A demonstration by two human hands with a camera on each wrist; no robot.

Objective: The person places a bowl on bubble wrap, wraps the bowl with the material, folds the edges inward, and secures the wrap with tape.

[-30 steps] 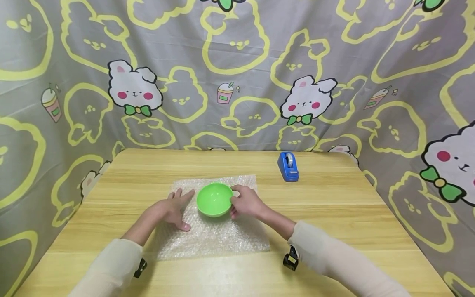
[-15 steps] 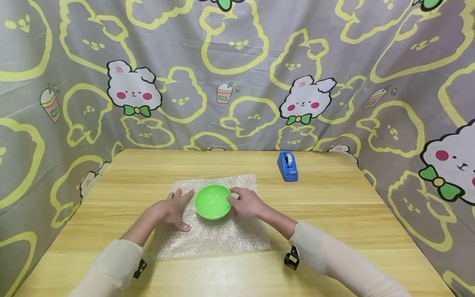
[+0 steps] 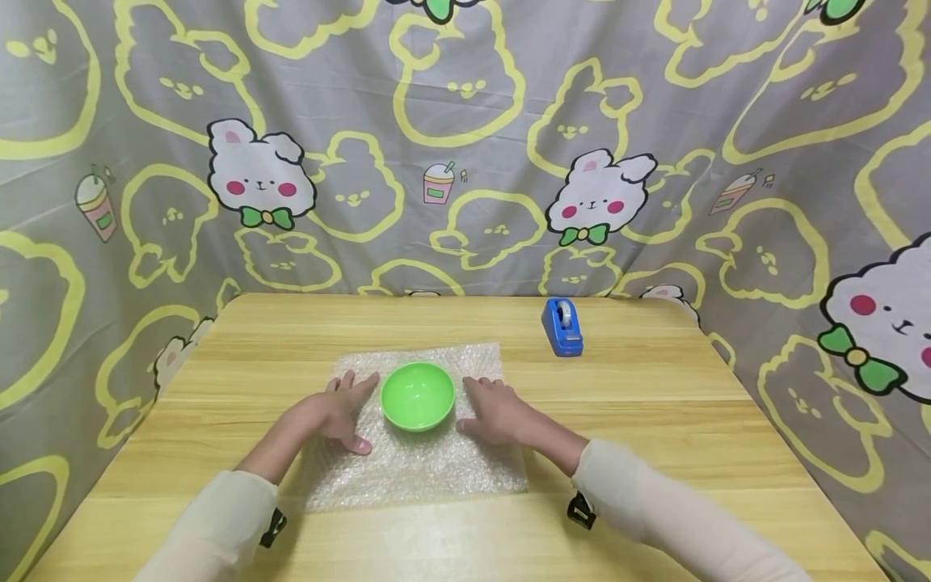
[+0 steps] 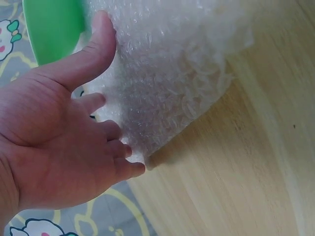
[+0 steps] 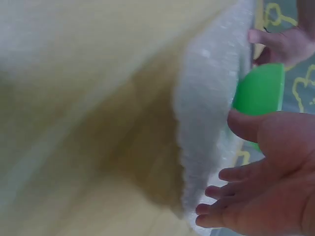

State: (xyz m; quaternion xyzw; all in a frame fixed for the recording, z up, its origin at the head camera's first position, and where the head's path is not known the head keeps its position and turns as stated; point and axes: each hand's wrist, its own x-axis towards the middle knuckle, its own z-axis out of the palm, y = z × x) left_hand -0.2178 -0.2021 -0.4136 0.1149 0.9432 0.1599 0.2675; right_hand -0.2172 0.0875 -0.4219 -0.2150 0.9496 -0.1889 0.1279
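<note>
We're seeing a wood-grain table (image 3: pixel 407 546); bubble wrap (image 3: pixel 429 477) is lying around its middle, and a blue tape dispenser (image 3: pixel 563 331) is standing apart, toward the far right.

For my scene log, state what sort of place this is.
Probably a curtained tabletop workspace: grey cartoon-print fabric hangs behind a pale wood-grained table with a blue plastic tape dispenser.

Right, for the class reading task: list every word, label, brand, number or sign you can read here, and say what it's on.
There is no text that can be read in any view.
Curtain: pictures only; the green patch on the printed drink cup is too small to read.
Tape dispenser: any marking is too small to read.
Bowl and bubble wrap: no writing visible.
</note>
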